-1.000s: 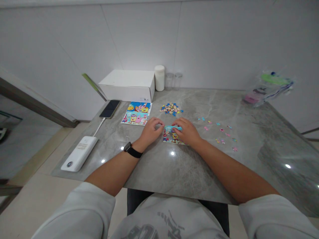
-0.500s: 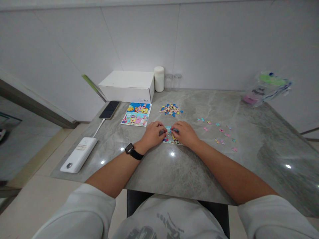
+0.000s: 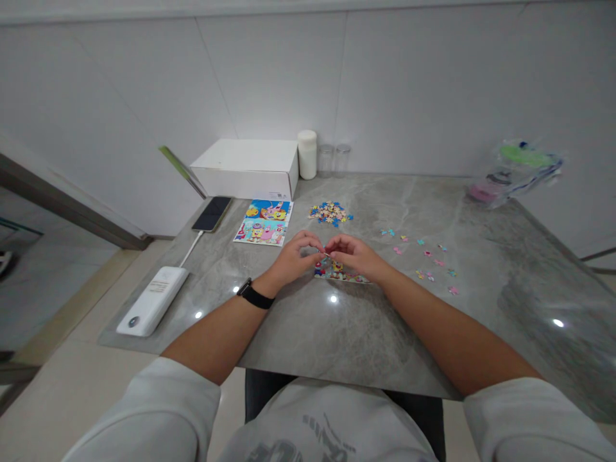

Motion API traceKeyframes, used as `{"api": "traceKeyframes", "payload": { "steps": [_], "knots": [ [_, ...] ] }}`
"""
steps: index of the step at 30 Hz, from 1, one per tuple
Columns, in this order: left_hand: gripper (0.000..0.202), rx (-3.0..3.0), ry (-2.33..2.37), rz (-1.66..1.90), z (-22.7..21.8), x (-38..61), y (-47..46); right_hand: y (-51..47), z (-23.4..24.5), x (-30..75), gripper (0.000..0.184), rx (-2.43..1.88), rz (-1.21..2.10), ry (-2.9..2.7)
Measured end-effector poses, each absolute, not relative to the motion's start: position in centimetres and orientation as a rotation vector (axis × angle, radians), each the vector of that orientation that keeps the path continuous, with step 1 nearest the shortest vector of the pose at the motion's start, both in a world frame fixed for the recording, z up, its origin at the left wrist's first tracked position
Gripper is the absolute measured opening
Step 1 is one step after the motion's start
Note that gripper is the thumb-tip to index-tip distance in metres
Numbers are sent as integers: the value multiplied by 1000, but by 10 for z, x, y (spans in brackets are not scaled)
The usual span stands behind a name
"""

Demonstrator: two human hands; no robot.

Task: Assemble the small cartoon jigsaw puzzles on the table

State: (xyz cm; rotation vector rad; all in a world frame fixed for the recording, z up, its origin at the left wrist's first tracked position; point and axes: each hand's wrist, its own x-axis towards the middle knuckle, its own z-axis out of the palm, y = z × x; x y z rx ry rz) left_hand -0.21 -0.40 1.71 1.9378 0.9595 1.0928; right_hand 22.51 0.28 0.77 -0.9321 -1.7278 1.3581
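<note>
Our L grip (image 3: 298, 258) and R grip (image 3: 357, 258) are nearly tip to tip, thumbs and forefingers curled in to a small gap; a tiny pc shows btwn the fingertips, but we can't tell which hand has it, or if both do. Right below, a small cartoon puzzle (image 3: 335, 271) lies flat on the grey counter (image 3: 332, 337), its near edge in view, the rest mostly hidden by our hands. Just beyond our fingers is a heap of loose pcs (image 3: 331, 213), blue, yellow and tan mixed. Off to the R we've got scattered pcs (image 3: 428, 253), mostly pink and teal, lying apart or in little clusters. L of the heap is a cartoon pic sheet (image 3: 264, 222), flat, in front of a white box (image 3: 248, 168) at the wall. White bottle (image 3: 307, 155) stands just beside the box, w/ two clear glasses (image 3: 326, 159) next to it. Far L, our phone (image 3: 212, 214) lies face up, white cable (image 3: 191, 248) running to a power bank (image 3: 153, 301) near the counter's edge. Clear plastic bag (image 3: 503, 174) w/ green and pink bits sits at the back R corner. Black watch (image 3: 256, 295) on our L wrist.
</note>
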Motion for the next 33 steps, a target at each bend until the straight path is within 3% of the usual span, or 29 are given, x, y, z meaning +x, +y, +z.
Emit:
{"api": "traceKeyframes", "payload": {
  "steps": [6,12,17,33],
  "knots": [
    [8,1938,911,1115,17,-5,-2,2,13,227,38,-881,1380,-1694],
    [28,2026,1153,1078,9,-13,9,3,9,232,18,-1034,676,-2049],
    [23,2252,1297,992,-2,-15,12,2,3,234,14,-954,342,-2429],
    [14,2433,1302,804,-2,-11,3,-8,8,226,5,-933,224,-2571]
  ]
}}
